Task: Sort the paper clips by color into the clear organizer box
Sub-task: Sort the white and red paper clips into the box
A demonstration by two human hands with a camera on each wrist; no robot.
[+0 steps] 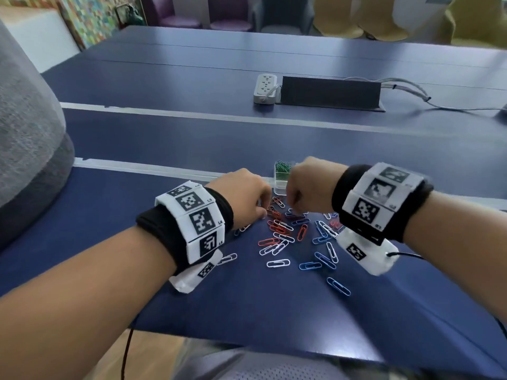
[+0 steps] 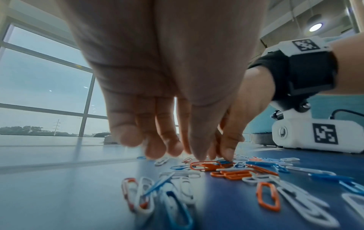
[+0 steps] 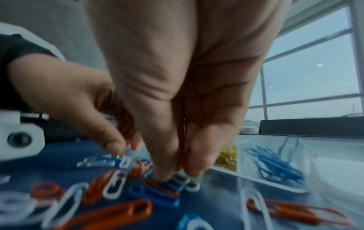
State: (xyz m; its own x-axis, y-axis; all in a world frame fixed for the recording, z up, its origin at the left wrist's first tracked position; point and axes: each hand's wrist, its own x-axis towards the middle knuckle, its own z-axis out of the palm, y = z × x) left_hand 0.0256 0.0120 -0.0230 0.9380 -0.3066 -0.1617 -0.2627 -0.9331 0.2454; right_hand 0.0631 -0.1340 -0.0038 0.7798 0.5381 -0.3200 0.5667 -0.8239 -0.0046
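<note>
Clips [image 1: 285, 237] in red, white and blue lie scattered on a dark blue desk [image 1: 192, 138], in a loose pile close to its near edge. At the far edge of the pile stands a clear box [image 1: 282, 178], mostly hidden behind the hands in the head view, with green clips showing in one compartment. The right wrist view shows yellow clips [image 3: 226, 157] and blue clips [image 3: 275, 165] in neighbouring compartments of the box.

Both hands reach down into the far part of the pile, side by side and nearly touching. The left hand [image 1: 241, 194] has its fingers bunched and pointing down, the thumb tip on a red clip [image 2: 204, 165]; whether it actually grips the clip cannot be told. The right hand [image 1: 310, 185] has thumb and fingertips drawn together on a small heap of blue clips [image 3: 169, 185], though blur leaves the grip itself uncertain.

Each wrist wears a black band with white marker tiles. Further back on the desk sit a white power strip [image 1: 264, 87] and a black cable box [image 1: 330, 93].
</note>
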